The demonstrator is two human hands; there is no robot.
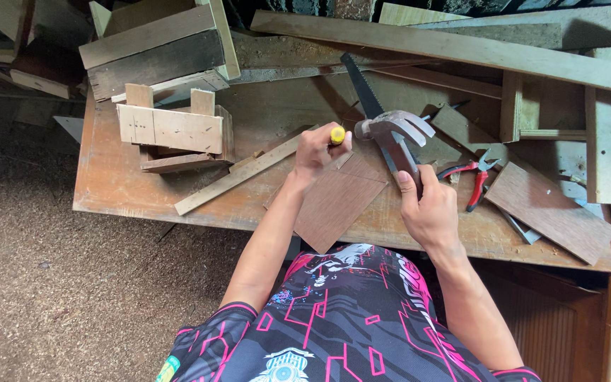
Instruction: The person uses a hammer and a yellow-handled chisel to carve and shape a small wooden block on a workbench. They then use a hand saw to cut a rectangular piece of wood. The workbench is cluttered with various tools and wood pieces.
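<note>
Two hands at work over a cluttered wooden worktop [114,191]. Left hand [317,152] closed in a fist around a tool with a yellow handle [337,134], only the handle's butt showing above the fingers, tip hidden; held upright over the far corner of a thin brown plywood square [337,201]. Right hand [429,209] wrapped tight around the shaft of a claw hammer [394,131], head raised just beside the yellow handle, claws pointing right. Plywood square lying flat near the front edge of the worktop, one corner jutting past it toward the body, between the two forearms. Just behind the hammer, a dark handsaw blade [359,85] slanting toward the back. Near the right hand, red-handled pliers [472,177] lying on the boards, and beyond them another brown panel [549,212] resting flat by the edge. To the left, a long pale wooden strip [238,175] lying diagonally, its upper end close to the left hand, and a small box of rough pale boards [171,131] further left. At the back, stacked planks and offcuts [447,42]. Below the worktop on the left, floor covered in sawdust [58,283].
</note>
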